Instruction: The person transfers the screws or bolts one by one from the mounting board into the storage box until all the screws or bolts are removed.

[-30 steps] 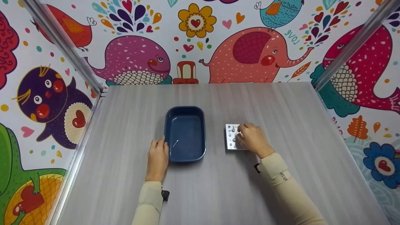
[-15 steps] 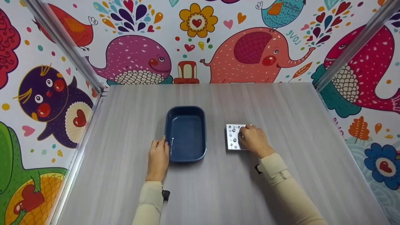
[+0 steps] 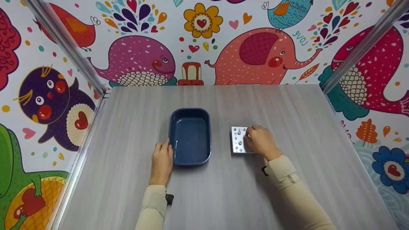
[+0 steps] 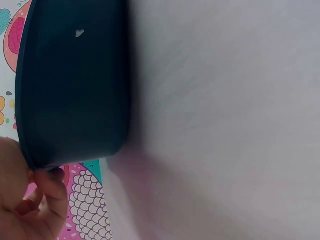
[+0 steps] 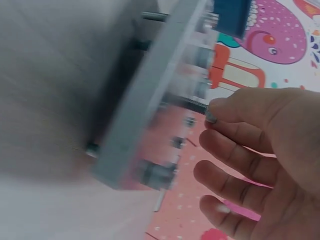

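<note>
A deep blue plastic tub (image 3: 210,137) sits left of the table's middle. At its left rim my left hand (image 3: 162,164) holds on, thumb and fingers pinching the edge in the left wrist view. Inside the tub a small shiny screw (image 3: 176,145) lies near the left wall. My right hand (image 3: 262,142) is over a metal plate (image 3: 236,135) studded with several screws. In the right wrist view, thumb and index finger pinch the head of a bolt (image 5: 194,105), its threaded shank pointing into the plate. The other fingers are loosely bent. Screw ends stick out beneath the plate.
Both things stand on a grey wood-grain table (image 3: 217,198), with a gap between tub and plate. Cartoon-printed panels close off the back and sides, and metal posts (image 3: 354,54) rise at the back corners.
The small screw in the tub has rolled left to the wall. My right hand has shifted slightly at the plate, fingers still on it. The left hand keeps its place on the rim.
</note>
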`<state>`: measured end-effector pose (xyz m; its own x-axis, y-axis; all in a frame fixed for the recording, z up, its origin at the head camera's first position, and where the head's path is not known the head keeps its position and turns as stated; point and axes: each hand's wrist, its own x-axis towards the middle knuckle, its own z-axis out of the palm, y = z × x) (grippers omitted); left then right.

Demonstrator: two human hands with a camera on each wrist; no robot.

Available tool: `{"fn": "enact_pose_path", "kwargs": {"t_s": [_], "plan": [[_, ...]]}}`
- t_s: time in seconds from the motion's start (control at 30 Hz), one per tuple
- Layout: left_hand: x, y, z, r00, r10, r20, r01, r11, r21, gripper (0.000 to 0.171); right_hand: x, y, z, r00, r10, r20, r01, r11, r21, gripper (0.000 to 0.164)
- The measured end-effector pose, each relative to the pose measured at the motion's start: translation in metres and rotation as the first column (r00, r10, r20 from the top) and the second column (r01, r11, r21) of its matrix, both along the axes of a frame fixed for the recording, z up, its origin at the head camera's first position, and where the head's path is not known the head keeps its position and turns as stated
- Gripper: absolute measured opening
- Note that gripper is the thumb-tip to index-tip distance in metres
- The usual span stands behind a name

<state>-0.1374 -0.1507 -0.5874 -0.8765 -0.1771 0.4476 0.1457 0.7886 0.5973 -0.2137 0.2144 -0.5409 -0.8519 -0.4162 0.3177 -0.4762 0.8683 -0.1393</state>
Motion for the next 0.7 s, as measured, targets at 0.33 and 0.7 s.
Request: {"fn": "enact_pose_path", "kwargs": {"t_s": [0.33,0.7], "plan": [[0.000,0.001,0.001,1.000,-0.003,0.007,0.003,1.000,0.002,0.029,0.005,-0.013,0.025,0.998,0.034,-0.052,-0.033,0.999,0.026,0.011],[0.000,0.000,0.001,1.000,-0.012,-0.004,0.012,1.000,-0.010,0.030,0.007,-0.061,0.037,0.980,0.175,-0.089,-0.178,0.984,-0.023,0.004]]}}
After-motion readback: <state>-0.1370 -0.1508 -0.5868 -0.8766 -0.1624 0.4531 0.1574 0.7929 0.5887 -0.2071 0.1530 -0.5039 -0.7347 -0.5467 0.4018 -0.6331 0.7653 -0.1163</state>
